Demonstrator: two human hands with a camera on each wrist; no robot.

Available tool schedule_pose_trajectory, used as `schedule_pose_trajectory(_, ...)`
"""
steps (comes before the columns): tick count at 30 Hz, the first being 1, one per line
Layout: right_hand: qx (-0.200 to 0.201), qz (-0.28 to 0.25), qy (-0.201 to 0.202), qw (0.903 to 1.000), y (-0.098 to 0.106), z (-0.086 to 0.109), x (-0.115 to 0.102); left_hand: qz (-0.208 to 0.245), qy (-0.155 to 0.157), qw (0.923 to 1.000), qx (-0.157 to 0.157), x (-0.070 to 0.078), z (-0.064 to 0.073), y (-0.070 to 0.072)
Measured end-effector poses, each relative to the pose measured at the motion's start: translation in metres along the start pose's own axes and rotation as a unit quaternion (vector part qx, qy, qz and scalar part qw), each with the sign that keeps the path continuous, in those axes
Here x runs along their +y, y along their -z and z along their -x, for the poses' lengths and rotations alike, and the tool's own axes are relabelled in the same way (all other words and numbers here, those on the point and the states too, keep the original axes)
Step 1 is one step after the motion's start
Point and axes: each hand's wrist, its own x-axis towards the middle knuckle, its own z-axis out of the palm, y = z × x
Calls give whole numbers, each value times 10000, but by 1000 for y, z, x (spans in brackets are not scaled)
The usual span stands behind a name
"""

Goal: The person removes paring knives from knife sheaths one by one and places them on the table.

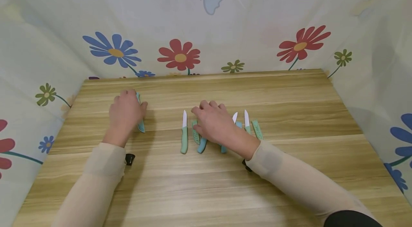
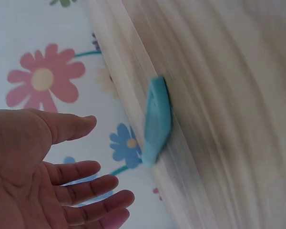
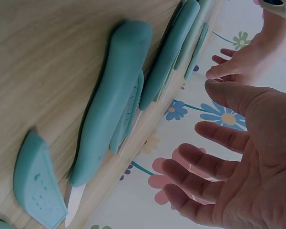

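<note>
My left hand [image 1: 125,114] hovers beside a blue piece [image 1: 141,126], partly behind the fingers; it looks like a knife sheath, and I cannot tell whether a knife sits inside. In the left wrist view the palm shows bare and the fingers are apart from the blue piece [image 2: 157,121]. Over the row of small knives hangs my right hand [image 1: 212,121], its fingers spread and holding nothing. Under and near it lie a green knife [image 1: 184,139], a green sheath [image 1: 195,134] and a blue knife [image 1: 202,145]. The right wrist view shows a blue knife [image 3: 112,105] close by, with a blue sheath [image 3: 38,183].
To the right of that hand lie another green knife [image 1: 247,123] with its pale blade bare, and a green sheath [image 1: 257,129]. A blue handle [image 1: 223,149] is partly covered by the right hand. A flowered cloth [image 1: 257,12] surrounds the wooden table [image 1: 193,198].
</note>
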Motion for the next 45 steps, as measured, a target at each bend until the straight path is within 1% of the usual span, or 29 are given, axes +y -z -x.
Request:
schedule_pose_trajectory(8, 29, 19, -11, 10000, -1, -1, -2, 89, 298, 9989, -357, -15, -24, 2)
schedule_pose_trajectory(11, 49, 8, 1, 10000, -1, -1, -2, 124, 376, 9983, -437, -18, -31, 2)
schedule_pose_trajectory(14, 56, -25, 14, 10000, -1, -1, -3, 101, 463, 9972, -586, -21, -38, 1)
schedule_pose_trajectory(20, 31, -45, 24, 10000, -1, -2, -4, 35, 576, 9951, -807, -25, -50, -2)
schedule_pose_trajectory(27, 30, -136, 19, 9999, -1, -2, -5, -69, 603, 9925, -1064, -29, -60, -7)
schedule_pose_trajectory(32, 50, -152, 35, 9999, -1, -3, -6, -38, 666, 9909, -1170, -30, -65, -11)
schedule_pose_trajectory(40, 31, -127, 64, 9999, -1, -4, -10, 106, 793, 9900, -1165, -31, -69, -15)
schedule_pose_trajectory(45, 12, -67, 79, 9999, -2, -6, -12, 254, 948, 9889, -1119, -29, -70, -17)
